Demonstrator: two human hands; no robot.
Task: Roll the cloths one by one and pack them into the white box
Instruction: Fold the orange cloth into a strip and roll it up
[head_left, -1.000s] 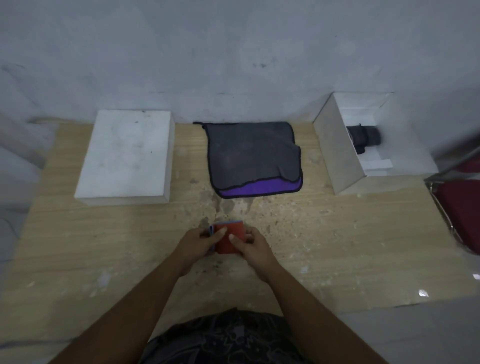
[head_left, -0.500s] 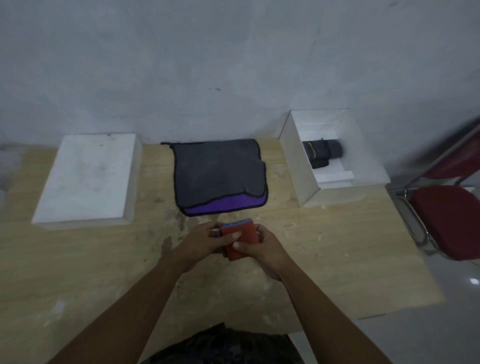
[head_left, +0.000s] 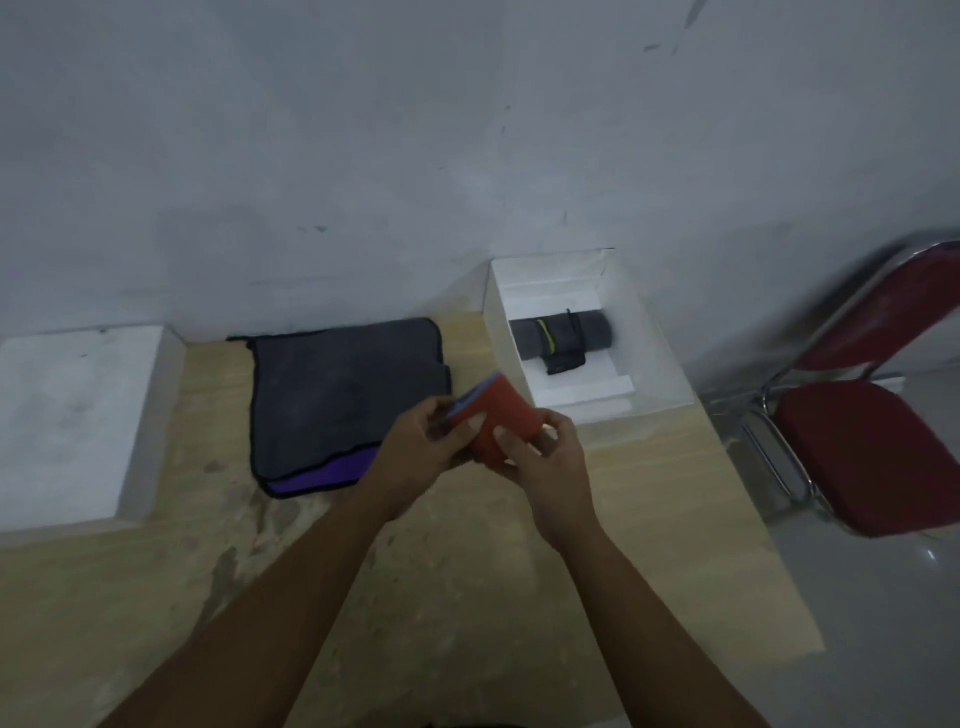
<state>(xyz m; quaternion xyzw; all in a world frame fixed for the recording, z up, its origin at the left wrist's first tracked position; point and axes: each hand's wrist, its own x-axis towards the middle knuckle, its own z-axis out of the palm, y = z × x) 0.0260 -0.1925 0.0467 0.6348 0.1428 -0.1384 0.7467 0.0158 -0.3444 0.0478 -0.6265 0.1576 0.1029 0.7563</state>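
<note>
Both hands hold the red roll (head_left: 497, 422) above the tabletop (head_left: 467, 582), the left hand (head_left: 421, 457) gripping its left end and the right hand (head_left: 545, 462) closed on its lower right side. The roll is near the front-left corner of the open box (head_left: 660, 358), where a grey roll (head_left: 563, 338) already lies. A grey cloth (head_left: 343, 395) lies flat on a purple cloth (head_left: 322, 475), between the box and the lid (head_left: 67, 415).
</note>
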